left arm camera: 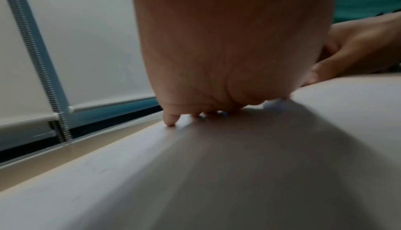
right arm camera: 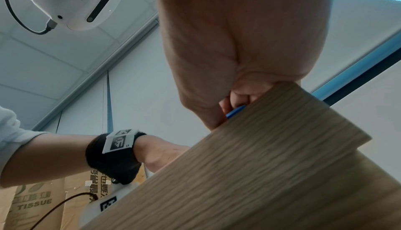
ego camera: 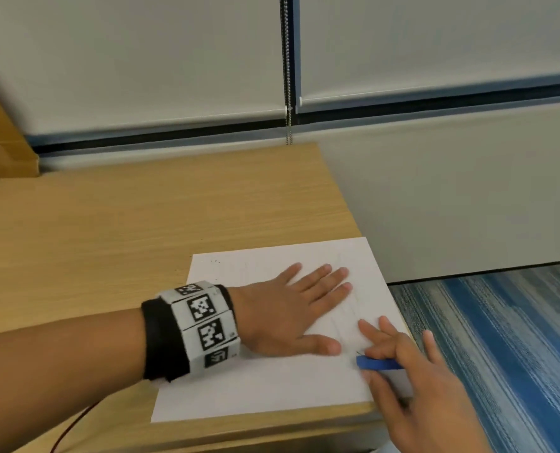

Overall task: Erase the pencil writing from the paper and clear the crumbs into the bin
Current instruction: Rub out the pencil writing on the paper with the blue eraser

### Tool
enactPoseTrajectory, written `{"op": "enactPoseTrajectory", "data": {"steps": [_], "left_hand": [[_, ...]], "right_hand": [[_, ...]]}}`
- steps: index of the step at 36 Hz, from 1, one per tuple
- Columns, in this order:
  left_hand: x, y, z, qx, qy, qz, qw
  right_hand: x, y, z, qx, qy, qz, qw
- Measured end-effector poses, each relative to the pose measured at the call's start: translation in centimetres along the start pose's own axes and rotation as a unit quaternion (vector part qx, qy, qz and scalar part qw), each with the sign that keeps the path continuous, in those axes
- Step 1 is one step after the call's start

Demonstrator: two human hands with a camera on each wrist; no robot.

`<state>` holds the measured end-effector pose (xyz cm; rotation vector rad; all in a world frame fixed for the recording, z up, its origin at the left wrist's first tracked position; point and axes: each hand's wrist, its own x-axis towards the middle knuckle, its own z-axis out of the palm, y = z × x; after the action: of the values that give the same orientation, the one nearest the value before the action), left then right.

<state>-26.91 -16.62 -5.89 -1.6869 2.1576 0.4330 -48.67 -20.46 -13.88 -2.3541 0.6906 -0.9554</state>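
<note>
A white sheet of paper with faint pencil lines lies at the near right corner of the wooden desk. My left hand lies flat on the sheet with straight, spread fingers and holds it down. My right hand pinches a blue eraser and presses its tip on the paper just right of the left thumb. From the right wrist view the eraser peeks out under curled fingers behind the desk edge. In the left wrist view the paper fills the foreground. No bin is in view.
The desk's right edge drops to blue striped carpet. A white wall and roller blinds with a bead chain stand behind. A cardboard box sits at the far left. A red cable hangs near the front edge.
</note>
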Motion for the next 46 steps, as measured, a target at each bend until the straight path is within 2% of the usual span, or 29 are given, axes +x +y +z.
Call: {"op": "enactPoseTrajectory", "data": {"steps": [2,8,11,14,19,21,25,30,33,35,38,41,43,46], "left_hand": [[-0.9,-1.2,0.5,-0.008,0.001,-0.026,1.000],[-4.4,-5.8,2.0,-0.030,-0.026,-0.217,0.975],[-5.0,-6.3,2.1,-0.027,-0.040,-0.260,0.964],[-4.8,-4.4,1.5,-0.006,-0.031,-0.222,0.975],[-2.5,0.0,0.4,0.015,0.000,-0.051,0.999],[-1.9,0.7,0.7,0.035,-0.001,-0.020,0.999],[-3.4,-0.3,1.4,0.012,-0.017,-0.052,0.998],[-6.3,-3.5,1.7,-0.025,-0.073,-0.218,0.973],[-6.5,-3.8,0.8,-0.019,-0.098,-0.266,0.959],[-6.2,-3.0,0.0,-0.013,-0.077,-0.233,0.969],[-5.3,-1.4,-0.6,-0.001,-0.035,-0.117,0.993],[-4.7,-0.5,0.1,0.002,-0.043,-0.043,0.998],[-4.9,-0.7,0.8,0.002,-0.062,-0.059,0.996],[-5.4,-1.5,0.7,0.001,-0.082,-0.138,0.987]], "right_hand": [[0.1,-0.1,0.0,0.013,0.003,0.009,1.000],[-0.1,-0.3,-0.1,0.008,-0.015,0.028,0.999],[-0.1,-0.4,-0.1,0.009,-0.026,0.043,0.999],[-0.1,-0.4,-0.1,0.006,-0.024,0.047,0.999],[0.0,-0.6,-0.3,0.003,-0.036,0.067,0.997],[0.1,-0.7,-0.5,0.011,-0.051,0.080,0.995],[0.2,-0.9,-0.7,0.013,-0.071,0.092,0.993],[-0.2,-0.4,-0.4,0.003,-0.074,0.088,0.993],[-0.3,-0.1,-0.5,-0.009,-0.075,0.080,0.994],[-0.2,-0.1,-0.5,-0.008,-0.079,0.084,0.993],[-0.1,-0.3,-0.5,-0.002,-0.078,0.090,0.993],[-0.2,-0.3,-0.5,-0.003,-0.074,0.095,0.993],[-0.2,-0.3,-0.6,-0.011,-0.076,0.101,0.992],[-0.1,-0.4,-0.8,-0.019,-0.086,0.104,0.991]]}}
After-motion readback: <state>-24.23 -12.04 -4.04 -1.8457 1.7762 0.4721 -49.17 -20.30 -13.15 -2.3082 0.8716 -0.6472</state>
